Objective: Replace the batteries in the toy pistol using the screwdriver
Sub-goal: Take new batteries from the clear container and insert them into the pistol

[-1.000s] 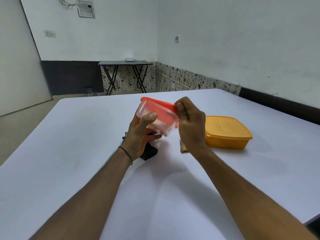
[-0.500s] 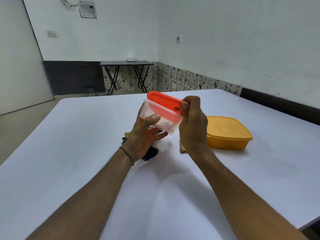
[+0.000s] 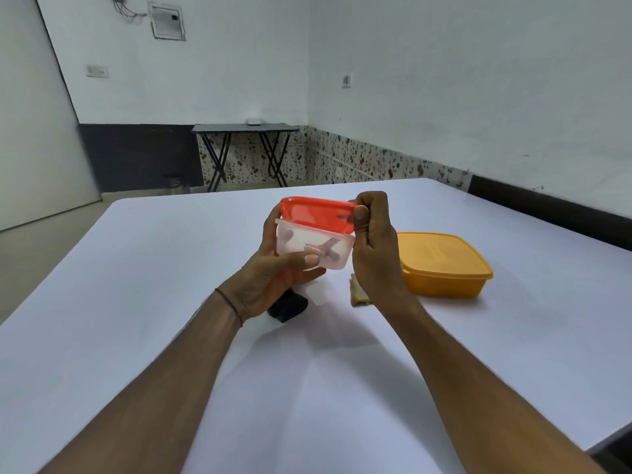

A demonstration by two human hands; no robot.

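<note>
Both forearms reach in from the near edge over the white table [image 3: 136,336]; thin dark band on the left wrist; black toy pistol [image 3: 287,307] lies on the table just under the left wrist, mostly hidden, only a dark end shows; left hand [image 3: 273,278] cups the clear container [image 3: 313,244] from below and from the left, thumb across its near wall, holding it off the table; dark shapes inside the container, too blurred to identify; right hand [image 3: 374,248] close against the container's right end, thumb and curled fingers pinching the right edge of the red lid [image 3: 318,213]; lid tilted over the rim, partly lifted; the two hands are close together, one on each side of the container; small tan item [image 3: 359,292] flat on the table just beside the right wrist, partly hidden; yellow box [image 3: 444,265] with its lid on, right of the right hand, near but not touching; beyond the table, a dark folding table [image 3: 244,130] against the far wall, a small white thing on top; wall panel [image 3: 167,20] high on the far wall.
</note>
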